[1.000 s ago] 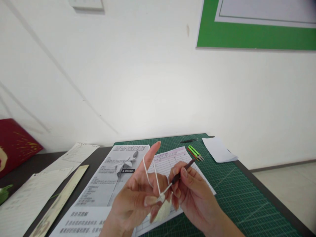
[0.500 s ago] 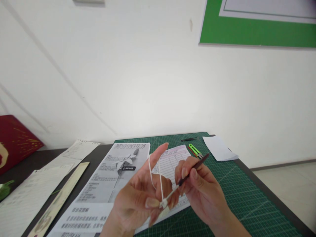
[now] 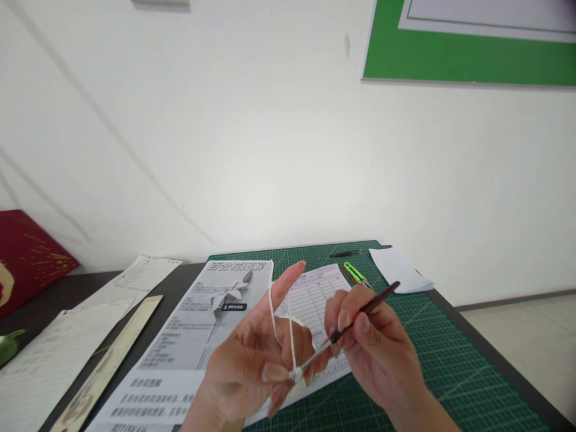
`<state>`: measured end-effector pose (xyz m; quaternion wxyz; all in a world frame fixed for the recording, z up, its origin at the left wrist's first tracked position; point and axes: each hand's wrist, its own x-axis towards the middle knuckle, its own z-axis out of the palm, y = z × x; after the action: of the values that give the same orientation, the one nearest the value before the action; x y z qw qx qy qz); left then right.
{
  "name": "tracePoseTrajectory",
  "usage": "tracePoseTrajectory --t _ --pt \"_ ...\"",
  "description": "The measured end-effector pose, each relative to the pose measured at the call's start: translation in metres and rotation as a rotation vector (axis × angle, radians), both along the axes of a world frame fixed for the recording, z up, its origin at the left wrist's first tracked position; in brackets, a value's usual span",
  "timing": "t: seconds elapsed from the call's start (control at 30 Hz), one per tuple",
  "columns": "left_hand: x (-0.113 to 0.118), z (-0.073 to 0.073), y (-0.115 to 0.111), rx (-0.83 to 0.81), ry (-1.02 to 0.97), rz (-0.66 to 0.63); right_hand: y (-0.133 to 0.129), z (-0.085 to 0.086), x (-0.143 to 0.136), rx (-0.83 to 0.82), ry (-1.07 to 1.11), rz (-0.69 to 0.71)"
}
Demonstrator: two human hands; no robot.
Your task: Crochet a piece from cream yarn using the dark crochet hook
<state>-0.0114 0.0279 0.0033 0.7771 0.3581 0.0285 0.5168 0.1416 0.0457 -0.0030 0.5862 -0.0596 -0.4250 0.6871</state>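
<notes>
My left hand (image 3: 256, 360) pinches a small white crochet piece (image 3: 297, 377) between thumb and fingers. Its index finger points up, with white yarn (image 3: 291, 330) looped over it and running down to the piece. In my right hand (image 3: 373, 348) is a crochet hook with a dark handle (image 3: 375, 305), held like a pen. The metal shaft of the hook slants down left and its tip meets the crochet piece; the tip itself is too small to make out.
A green cutting mat (image 3: 450, 360) lies under a printed sheet with a flower picture (image 3: 180, 342) and a lined form (image 3: 315, 288). Green thread snips (image 3: 353, 272), a black pen-like tool (image 3: 345, 254) and white paper (image 3: 398, 270) lie behind. At left are a ruler (image 3: 112, 360) and handwritten sheets (image 3: 63, 354).
My right hand has drawn the crochet hook a little to the right, away from the white piece. My left hand stays almost in place, with the yarn still over its index finger.
</notes>
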Motion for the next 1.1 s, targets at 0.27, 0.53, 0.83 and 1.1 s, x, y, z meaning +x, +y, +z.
tracePoseTrajectory --t 0.27,0.53,0.83,1.1 --pt "0.0 0.002 0.0 0.034 -0.006 -0.01 -0.007 0.001 0.002 0.059 0.005 -0.062" --pt "-0.003 -0.002 0.001 0.075 0.019 -0.017 -0.009 -0.005 0.007 0.135 -0.071 -0.082" --pt "-0.005 -0.008 0.0 0.088 0.047 0.003 -0.016 0.001 0.009 0.239 -0.153 -0.226" --pt "-0.005 -0.006 0.0 0.094 0.056 0.026 -0.025 0.005 0.013 0.385 -0.296 -0.438"
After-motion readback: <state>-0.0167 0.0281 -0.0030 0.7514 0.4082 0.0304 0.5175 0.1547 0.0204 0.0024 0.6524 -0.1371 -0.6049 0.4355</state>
